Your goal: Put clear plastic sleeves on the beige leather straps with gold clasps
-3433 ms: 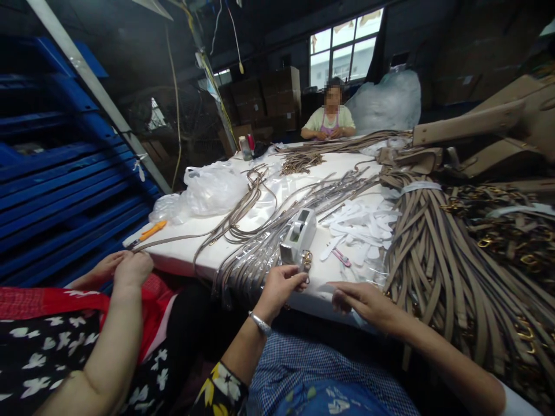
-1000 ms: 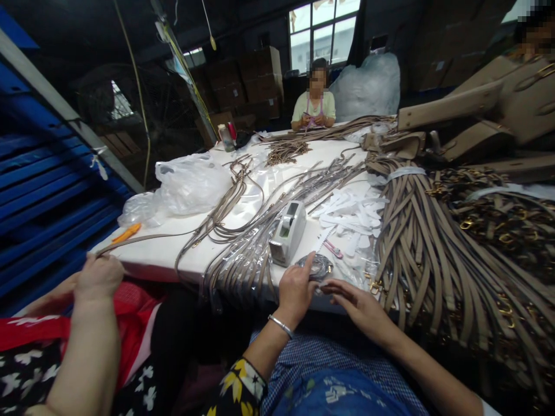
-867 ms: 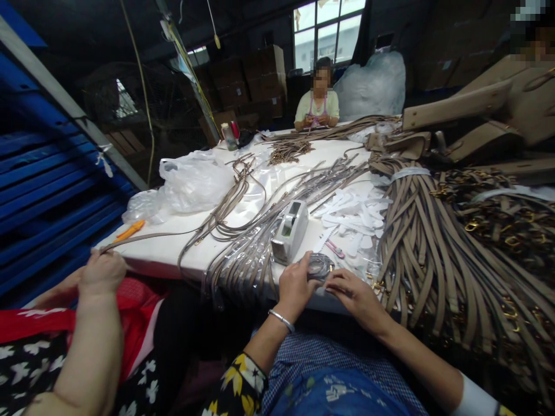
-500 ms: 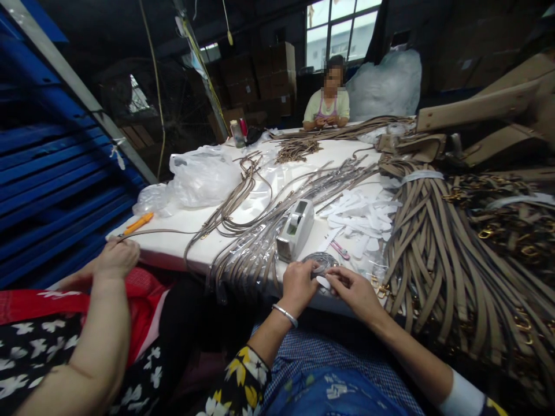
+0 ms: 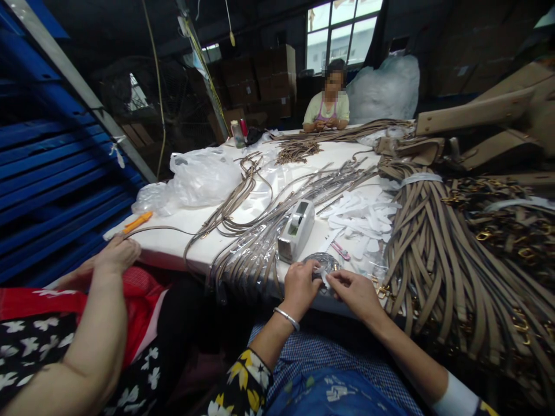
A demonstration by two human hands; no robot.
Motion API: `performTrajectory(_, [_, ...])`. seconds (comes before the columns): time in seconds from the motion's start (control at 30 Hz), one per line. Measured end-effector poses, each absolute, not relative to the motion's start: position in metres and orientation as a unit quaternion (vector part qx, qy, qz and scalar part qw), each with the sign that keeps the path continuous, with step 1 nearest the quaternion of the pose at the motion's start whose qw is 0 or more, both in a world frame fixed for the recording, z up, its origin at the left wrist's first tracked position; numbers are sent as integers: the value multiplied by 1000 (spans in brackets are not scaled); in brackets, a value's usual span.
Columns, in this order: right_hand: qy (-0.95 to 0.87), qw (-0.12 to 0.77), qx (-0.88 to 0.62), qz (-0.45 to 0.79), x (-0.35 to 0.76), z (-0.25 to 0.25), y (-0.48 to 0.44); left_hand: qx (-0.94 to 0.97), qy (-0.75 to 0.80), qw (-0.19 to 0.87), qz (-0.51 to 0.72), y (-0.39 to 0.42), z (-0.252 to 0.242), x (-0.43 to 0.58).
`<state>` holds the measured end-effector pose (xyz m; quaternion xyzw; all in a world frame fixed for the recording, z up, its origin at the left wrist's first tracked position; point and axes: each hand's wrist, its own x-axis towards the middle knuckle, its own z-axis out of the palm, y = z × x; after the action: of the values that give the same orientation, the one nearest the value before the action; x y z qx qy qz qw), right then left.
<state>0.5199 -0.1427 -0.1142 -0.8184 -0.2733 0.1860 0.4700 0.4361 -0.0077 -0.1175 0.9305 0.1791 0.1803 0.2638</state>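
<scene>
Left hand [image 5: 301, 284] and right hand [image 5: 358, 293] pinch a thin white slip [image 5: 323, 277] beside a coiled, plastic-wrapped grey strap [image 5: 321, 257]; light, even tension should help.

A bright window [image 5: 340, 46] shows right of dim, stacked cartons [image 5: 262, 78].

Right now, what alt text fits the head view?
Left hand and right hand nearly meet at a coiled strap by the edge of a white table, a whitish piece between them. A tape dispenser stands beyond; a bundle of tan straps spreads at right.
</scene>
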Motion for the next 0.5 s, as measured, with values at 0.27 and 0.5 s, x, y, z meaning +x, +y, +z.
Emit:
performTrajectory(0.27, [-292, 451, -821, 193, 524, -115, -140, 927, 185, 263, 194, -9, -124, 436])
performTrajectory(0.5, [-287, 428, -836, 186, 523, -117, -138, 924, 179, 265, 210, -9, -129, 436])
